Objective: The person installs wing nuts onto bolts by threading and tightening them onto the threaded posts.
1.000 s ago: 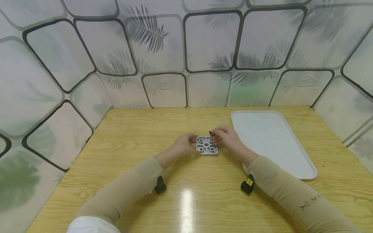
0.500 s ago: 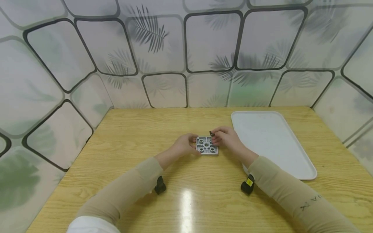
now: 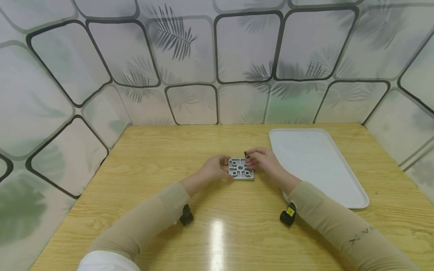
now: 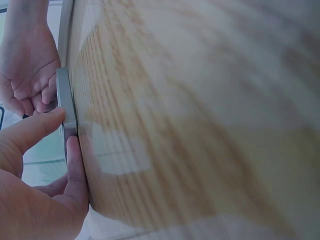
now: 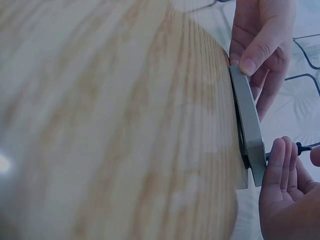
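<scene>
Left hand (image 3: 213,168) grips a square metal plate (image 3: 240,174); right hand (image 3: 265,161) pinches a black screw (image 3: 247,155), best held upright while turned.

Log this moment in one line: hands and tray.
left hand: grips grey plate; right hand: holds small dark part near plate's far-right corner; white tray: right of plate

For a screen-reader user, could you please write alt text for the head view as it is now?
A person's left hand grips the left side of a square grey plate while the right hand pinches a small dark part near its far right corner. Beneath is a wooden table, with a white tray to the right and a leaf-patterned backdrop behind.
</scene>
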Action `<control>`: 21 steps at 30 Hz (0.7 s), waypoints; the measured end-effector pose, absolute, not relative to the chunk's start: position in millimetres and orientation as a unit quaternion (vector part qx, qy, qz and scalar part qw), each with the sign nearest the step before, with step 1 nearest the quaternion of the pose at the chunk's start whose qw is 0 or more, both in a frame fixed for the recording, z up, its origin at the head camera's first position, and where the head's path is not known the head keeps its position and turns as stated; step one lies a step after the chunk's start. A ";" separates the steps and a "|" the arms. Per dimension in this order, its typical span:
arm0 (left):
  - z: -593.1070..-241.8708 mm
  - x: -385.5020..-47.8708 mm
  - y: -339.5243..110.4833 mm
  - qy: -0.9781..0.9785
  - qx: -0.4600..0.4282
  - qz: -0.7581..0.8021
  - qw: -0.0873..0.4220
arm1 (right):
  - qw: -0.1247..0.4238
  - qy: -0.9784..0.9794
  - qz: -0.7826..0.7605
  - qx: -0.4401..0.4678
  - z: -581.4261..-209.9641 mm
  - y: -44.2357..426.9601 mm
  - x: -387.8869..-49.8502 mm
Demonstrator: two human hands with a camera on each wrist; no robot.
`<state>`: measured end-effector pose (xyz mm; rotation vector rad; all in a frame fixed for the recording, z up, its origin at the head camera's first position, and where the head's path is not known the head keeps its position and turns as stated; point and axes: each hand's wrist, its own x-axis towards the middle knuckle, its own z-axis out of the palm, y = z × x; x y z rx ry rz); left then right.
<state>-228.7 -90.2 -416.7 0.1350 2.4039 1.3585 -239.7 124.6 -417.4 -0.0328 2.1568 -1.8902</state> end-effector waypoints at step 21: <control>-412.4 -226.5 -90.0 0.856 0.045 0.481 0.186 | 0.133 0.750 -0.648 -0.008 -422.0 121.9 -243.3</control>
